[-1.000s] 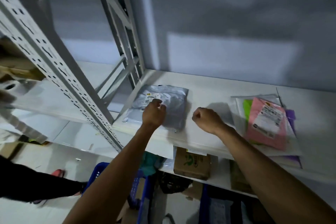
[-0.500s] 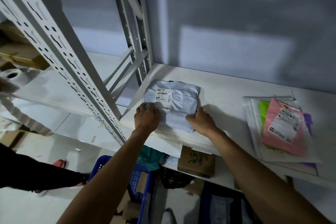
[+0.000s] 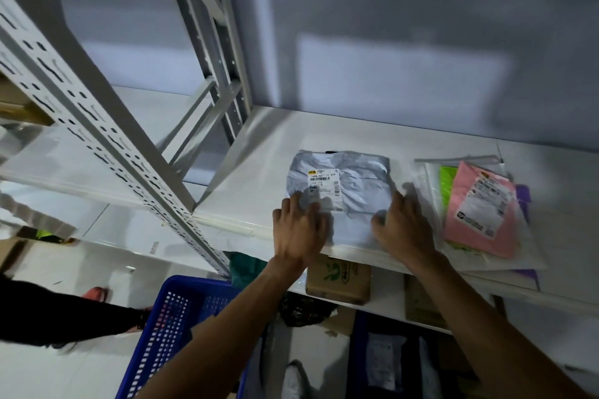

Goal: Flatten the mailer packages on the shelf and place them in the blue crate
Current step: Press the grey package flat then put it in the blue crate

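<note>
the grey mailer (image 3: 343,191) lies on the white shelf (image 3: 259,152), close to the front edge, with its white label (image 3: 324,185) facing up. both hands are on it now. the left hand (image 3: 299,230) is flat on the near left part, with its fingers spread wide and reaching the label. the right hand (image 3: 403,230) is flat on the near right part, with its fingers spread wide too. neither hand grips anything; they only press down.

a second ago it was different. the left hand was curled up on the mailer and the right hand was a fist on the bare shelf beside it. half a second ago both hands had come to the near edge of the mailer. now they are opened out on top of it. the mailer also seems to sit nearer the pile of flat packages than it did.

this looks like the squashing part of the job. the mailer still has wrinkles and puffy spots near the back, so it is likely not flat yet.

the pink mailer (image 3: 479,207) lies on top of the pile just to the right. the blue crate (image 3: 175,327) waits below, on the left, under the left arm. the grey mailer is not in it yet.
</note>
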The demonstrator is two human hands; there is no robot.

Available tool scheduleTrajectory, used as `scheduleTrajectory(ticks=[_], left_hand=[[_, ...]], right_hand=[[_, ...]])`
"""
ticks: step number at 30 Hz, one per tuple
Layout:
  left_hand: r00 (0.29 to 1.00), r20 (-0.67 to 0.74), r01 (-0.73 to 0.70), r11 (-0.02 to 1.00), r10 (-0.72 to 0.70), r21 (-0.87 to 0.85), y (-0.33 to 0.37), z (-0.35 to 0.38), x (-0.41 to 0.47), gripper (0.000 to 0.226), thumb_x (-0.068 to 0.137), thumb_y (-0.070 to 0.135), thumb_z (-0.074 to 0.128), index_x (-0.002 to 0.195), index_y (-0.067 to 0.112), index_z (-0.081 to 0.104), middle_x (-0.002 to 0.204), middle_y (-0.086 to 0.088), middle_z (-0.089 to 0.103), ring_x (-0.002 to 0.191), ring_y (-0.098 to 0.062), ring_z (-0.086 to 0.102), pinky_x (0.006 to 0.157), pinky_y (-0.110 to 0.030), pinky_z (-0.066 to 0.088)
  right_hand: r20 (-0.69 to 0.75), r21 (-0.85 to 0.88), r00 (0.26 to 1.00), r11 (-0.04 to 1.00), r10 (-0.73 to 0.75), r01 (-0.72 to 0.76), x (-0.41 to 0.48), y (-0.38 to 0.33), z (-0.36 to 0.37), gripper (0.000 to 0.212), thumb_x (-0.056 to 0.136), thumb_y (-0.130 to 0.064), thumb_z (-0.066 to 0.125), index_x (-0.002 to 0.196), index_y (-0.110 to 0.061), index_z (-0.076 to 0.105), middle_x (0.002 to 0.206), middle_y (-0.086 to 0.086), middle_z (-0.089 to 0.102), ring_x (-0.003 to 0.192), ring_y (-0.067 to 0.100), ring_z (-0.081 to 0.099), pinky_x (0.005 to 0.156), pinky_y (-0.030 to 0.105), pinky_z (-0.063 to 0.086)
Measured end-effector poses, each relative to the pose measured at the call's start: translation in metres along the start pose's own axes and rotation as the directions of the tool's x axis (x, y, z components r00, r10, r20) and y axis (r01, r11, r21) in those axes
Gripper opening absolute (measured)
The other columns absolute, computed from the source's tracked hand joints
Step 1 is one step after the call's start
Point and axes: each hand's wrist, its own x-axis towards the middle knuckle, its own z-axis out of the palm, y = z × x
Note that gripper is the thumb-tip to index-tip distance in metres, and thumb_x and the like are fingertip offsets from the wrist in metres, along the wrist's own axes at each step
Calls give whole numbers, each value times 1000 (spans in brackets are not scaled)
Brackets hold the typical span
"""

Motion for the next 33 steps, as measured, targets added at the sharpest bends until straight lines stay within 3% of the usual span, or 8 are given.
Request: scheduleTrajectory(ticks=[2,5,8,17,22,26,29,33], left_hand=[[996,-20,-82,997,82,10,9,1,10,38,98,44,43,122,21,61,139,-11,52,123,-28,51,100,-44,44],[952,49,-293,947,301,-130,23,8,27,45,98,36,40,131,13,59,138,-14,58,125,-29,55,103,-44,46],[913,123,-365,914,388,-175,21,22,36,53,94,36,41,132,3,60,130,-16,63,118,-29,62,101,-41,50],[930,167,-313,943,329,-113,2,35,42,60,102,48,20,147,20,50,152,-5,49,144,-20,41,115,-40,37],[933,271,-198,965,239,-171,-19,27,57,81,92,65,16,153,18,40,163,-7,29,153,-20,22,123,-41,26],[940,256,-180,965,226,-191,-48,39,67,81,95,65,23,154,11,36,164,-11,26,153,-25,21,122,-45,26],[944,273,-133,971,185,-198,-49,34,69,82,93,65,26,157,14,31,166,-7,21,154,-23,17,125,-41,19],[941,275,-171,978,199,-124,-45,27,77,89,85,68,22,155,16,34,164,-8,27,150,-26,25,120,-39,27]], right_hand=[[-45,-65,989,988,-142,139,7,-2,4,60,98,-35,39,148,-3,36,143,24,47,130,41,46,102,50,44],[101,87,937,941,-335,327,20,-22,12,55,106,-31,39,157,-14,26,162,9,32,146,28,35,116,41,33],[205,202,917,932,-341,302,30,-36,29,52,108,-28,32,159,-18,24,164,5,28,149,22,32,121,38,29],[104,69,872,878,-479,474,40,-11,42,78,105,-52,0,148,-6,45,155,9,45,146,19,38,123,27,11],[50,95,878,877,-476,470,47,4,55,63,106,-41,21,134,-1,61,145,19,54,137,33,51,119,44,32],[121,170,920,921,-373,351,56,11,56,81,93,-53,10,151,-3,39,163,12,27,153,24,22,125,31,7],[135,161,931,935,-339,317,63,16,61,80,93,-53,11,155,-7,32,167,8,18,155,19,12,126,32,5],[-5,20,930,930,-368,368,63,10,55,52,99,-32,36,144,-8,47,154,12,39,143,28,35,117,42,29]])
